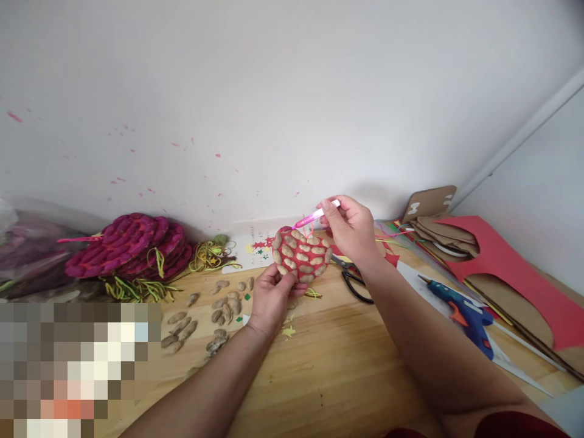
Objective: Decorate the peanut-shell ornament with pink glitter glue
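Note:
My left hand (272,294) holds a red disc covered with peanuts (303,257) by its lower edge, thumb in front. The disc is tilted up above the table, with a pink loop of yarn at its top. In my right hand (349,226) is a slim pink-and-white paintbrush (312,218), pinched between thumb and fingers. Its tip meets the upper left rim of the disc, where one peanut is magenta; the others are plain tan. Black-handled scissors (358,289) lie behind the right forearm, partly hidden.
Loose peanuts (223,307) lie left of my left hand. Magenta peanut discs (132,246) are stacked farther left, near green yarn (141,289). On the right are a blue glue gun (460,310), red sheet (511,267) and cardboard pieces (444,234). A white wall (274,109) stands behind.

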{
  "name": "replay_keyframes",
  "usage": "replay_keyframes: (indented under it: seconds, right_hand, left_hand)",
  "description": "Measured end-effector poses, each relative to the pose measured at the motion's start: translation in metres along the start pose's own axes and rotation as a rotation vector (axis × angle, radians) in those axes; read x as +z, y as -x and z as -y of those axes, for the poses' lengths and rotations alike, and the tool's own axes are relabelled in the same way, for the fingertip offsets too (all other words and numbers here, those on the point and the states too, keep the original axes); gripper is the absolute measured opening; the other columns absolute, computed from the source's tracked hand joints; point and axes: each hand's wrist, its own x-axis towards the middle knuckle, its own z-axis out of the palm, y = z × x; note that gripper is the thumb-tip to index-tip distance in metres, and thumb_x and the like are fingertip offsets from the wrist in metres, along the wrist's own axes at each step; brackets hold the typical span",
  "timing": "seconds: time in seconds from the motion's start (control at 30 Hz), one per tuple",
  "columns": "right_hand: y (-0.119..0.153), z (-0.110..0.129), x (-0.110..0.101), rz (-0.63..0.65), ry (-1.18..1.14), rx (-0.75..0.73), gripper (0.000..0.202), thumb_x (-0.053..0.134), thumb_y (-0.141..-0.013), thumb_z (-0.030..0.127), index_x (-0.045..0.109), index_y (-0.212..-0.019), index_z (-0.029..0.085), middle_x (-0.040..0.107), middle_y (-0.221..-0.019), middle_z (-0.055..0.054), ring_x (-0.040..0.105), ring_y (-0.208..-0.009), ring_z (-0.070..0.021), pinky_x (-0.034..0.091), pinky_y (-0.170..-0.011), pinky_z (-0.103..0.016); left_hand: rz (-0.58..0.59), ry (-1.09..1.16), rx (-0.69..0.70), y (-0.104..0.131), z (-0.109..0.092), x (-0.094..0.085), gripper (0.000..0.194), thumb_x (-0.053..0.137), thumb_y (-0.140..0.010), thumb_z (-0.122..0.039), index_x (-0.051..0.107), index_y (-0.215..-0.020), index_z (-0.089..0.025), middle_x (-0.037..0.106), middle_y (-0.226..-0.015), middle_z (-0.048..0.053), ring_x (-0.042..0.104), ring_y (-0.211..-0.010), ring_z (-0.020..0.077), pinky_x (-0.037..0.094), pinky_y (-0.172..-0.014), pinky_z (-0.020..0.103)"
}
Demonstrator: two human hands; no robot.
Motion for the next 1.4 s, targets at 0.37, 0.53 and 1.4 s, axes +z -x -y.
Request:
replay_keyframes:
  seconds: [0.37,0.53,1.4]
  right_hand:
    - [0.000,-0.004,0.000,0.013,0.026,-0.021,0.035,0.063,-0.093,0.053,0.067,-0.087,0.019,0.066,-0.067,0.001,0.059,-0.060,-0.0117,0.045,-0.058,-0.024]
    - [0.005,0.001,0.004,0.052,0.056,-0.072,0.032,0.061,-0.095,0.051,0.068,-0.090,0.021,0.067,-0.070,0.001,0.061,-0.063,-0.0128,0.048,-0.063,-0.026]
    - [0.015,0.013,0.008,0.121,0.311,-0.323,0.018,0.058,-0.099,0.037,0.068,-0.092,0.023,0.075,-0.087,-0.002,0.066,-0.077,-0.0157,0.048,-0.072,-0.030]
  left_hand:
    - [0.013,-0.003,0.001,0.000,0.000,-0.001,0.036,0.089,-0.059,-0.033,0.068,-0.082,-0.016,0.071,-0.067,0.000,0.068,-0.051,0.0157,0.057,-0.052,0.026]
    - [0.020,-0.038,-0.006,0.000,0.001,-0.002,0.036,0.088,-0.060,-0.033,0.068,-0.084,-0.016,0.073,-0.069,0.001,0.068,-0.049,0.0157,0.056,-0.051,0.026]
    - [0.035,-0.086,0.005,0.000,0.001,-0.003,0.034,0.086,-0.063,-0.034,0.068,-0.085,-0.016,0.073,-0.068,0.002,0.067,-0.048,0.0160,0.055,-0.049,0.025]
